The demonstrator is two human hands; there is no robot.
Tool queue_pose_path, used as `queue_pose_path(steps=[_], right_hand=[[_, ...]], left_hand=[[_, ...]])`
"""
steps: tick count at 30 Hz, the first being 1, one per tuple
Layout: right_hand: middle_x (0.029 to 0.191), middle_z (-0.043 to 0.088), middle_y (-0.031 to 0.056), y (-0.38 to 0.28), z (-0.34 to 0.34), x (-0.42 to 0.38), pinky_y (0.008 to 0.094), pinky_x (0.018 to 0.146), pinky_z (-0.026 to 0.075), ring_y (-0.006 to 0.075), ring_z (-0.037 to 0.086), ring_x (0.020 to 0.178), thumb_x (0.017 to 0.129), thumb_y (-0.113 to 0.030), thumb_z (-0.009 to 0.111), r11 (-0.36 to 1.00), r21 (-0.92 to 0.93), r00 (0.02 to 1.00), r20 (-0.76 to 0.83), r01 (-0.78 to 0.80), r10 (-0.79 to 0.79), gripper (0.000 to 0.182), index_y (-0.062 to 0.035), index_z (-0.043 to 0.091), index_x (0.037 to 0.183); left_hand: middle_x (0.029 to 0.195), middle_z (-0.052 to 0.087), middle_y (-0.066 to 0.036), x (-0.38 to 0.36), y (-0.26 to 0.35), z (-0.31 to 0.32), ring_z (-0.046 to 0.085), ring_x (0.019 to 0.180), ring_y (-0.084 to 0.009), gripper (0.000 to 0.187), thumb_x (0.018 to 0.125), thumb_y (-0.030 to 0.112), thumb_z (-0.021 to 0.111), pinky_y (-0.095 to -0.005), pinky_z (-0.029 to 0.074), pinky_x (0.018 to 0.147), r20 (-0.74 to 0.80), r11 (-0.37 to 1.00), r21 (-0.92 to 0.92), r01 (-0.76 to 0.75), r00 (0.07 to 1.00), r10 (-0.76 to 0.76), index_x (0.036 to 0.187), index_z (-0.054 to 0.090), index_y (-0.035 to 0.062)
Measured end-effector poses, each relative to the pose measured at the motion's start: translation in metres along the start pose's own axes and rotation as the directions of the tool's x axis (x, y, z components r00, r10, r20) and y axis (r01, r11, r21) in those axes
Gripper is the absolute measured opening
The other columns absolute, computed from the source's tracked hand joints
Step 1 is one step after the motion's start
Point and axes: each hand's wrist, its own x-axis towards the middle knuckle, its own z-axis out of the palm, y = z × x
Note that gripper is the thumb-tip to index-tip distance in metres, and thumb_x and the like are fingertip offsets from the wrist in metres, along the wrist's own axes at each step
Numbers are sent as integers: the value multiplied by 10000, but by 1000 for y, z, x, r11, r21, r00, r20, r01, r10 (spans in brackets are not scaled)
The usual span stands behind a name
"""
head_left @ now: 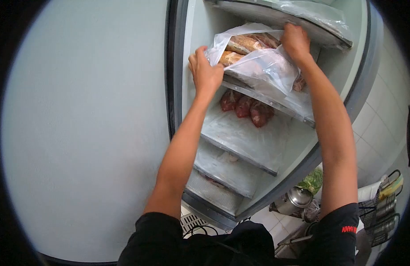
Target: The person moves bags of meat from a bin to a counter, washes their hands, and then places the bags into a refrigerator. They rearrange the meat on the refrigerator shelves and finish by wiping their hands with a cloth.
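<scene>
A clear plastic bag [273, 66] lies on an upper shelf of an open upright fridge or freezer, its mouth spread wide. Inside it are long golden-brown food pieces [245, 44], wrapped in plastic. My left hand [206, 73] grips the bag's left edge, fingers bent round the plastic. At the bag's upper right edge, my right hand [296, 43] is closed on the plastic, fingertips partly hidden. Pinkish food shows through the bag near my right wrist.
Red bagged items [245, 106] sit on the shelf below. Lower shelves [227, 166] carry plastic sheeting. The cabinet door [85, 128] stands at left. Metal pot [296, 199], leafy greens [312, 181] and wire racks [382, 213] are at lower right.
</scene>
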Motion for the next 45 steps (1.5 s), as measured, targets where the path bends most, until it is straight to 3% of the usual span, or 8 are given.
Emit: queue_pose_path(steps=[8, 10, 15, 18, 23, 29, 39, 45], right_hand=[[1030, 647, 232, 23, 26, 10, 475, 831, 514, 400, 632, 960, 764, -143, 608, 999, 33, 996, -92, -18, 21, 258, -44, 680, 991], [1048, 648, 214, 19, 31, 1, 468, 845, 506, 376, 631, 977, 764, -173, 608, 984, 42, 985, -12, -174, 174, 266, -44, 683, 984], [1002, 674, 189, 27, 16, -12, 439, 874, 496, 362, 631, 989, 752, -230, 624, 973, 171, 985, 104, -155, 138, 307, -33, 695, 976], [1003, 683, 175, 9, -14, -38, 423, 887, 490, 361, 632, 993, 734, -292, 654, 907, 382, 984, 33, -175, 176, 368, -41, 703, 998], [1008, 658, 258, -23, -45, -63, 427, 854, 506, 394, 636, 974, 702, -443, 722, 930, 238, 953, 182, -280, 241, 527, 1, 693, 985], [1007, 664, 239, -6, -23, -51, 428, 842, 516, 385, 644, 966, 710, -259, 691, 923, 208, 929, 252, -325, 270, 359, 10, 686, 947], [997, 663, 237, 19, -37, -69, 459, 833, 521, 393, 638, 981, 778, -179, 632, 984, -23, 974, 142, -177, 179, 231, -15, 689, 932], [960, 667, 241, 38, -31, -76, 475, 816, 524, 407, 646, 949, 776, -105, 575, 879, 90, 880, 138, -468, 454, 191, -14, 693, 896]], left_hand=[[1236, 451, -184, -4, -4, -15, 420, 1165, -390, 604, 695, 37, 596, -439, 333, 1032, 46, 1000, 11, -2, 999, 2, 1281, 459, 78], [1248, 449, -182, -8, -6, -13, 419, 1169, -392, 597, 698, 38, 588, -430, 337, 1034, 55, 1000, -12, -24, 998, 24, 1279, 462, 77], [1247, 476, -170, -24, 31, -9, 421, 1191, -356, 543, 762, 54, 605, -467, 325, 1006, -83, 906, 237, -352, 921, 380, 1290, 479, 60], [1215, 498, -172, -35, 72, 7, 437, 1176, -353, 563, 785, 157, 660, -476, 328, 993, 123, 852, -32, -522, 844, 522, 1304, 464, 63], [1137, 557, -205, -35, 102, 33, 510, 1094, -378, 609, 755, 314, 733, -477, 380, 924, 183, 911, 30, -412, 898, 400, 1240, 470, 56], [709, 628, -200, -30, 109, 37, 613, 719, -390, 358, 783, 339, 704, -459, 473, 672, 342, 929, -28, -370, 869, 356, 729, 593, 3], [605, 544, -145, -101, 33, -5, 529, 628, -336, 321, 838, 240, 615, -411, 337, 685, 414, 812, -132, -568, 713, 566, 611, 510, 39], [658, 602, -124, -109, 17, -9, 566, 640, -313, 250, 827, 206, 631, -423, 354, 689, 505, 805, -40, -592, 683, 528, 645, 563, 48]])
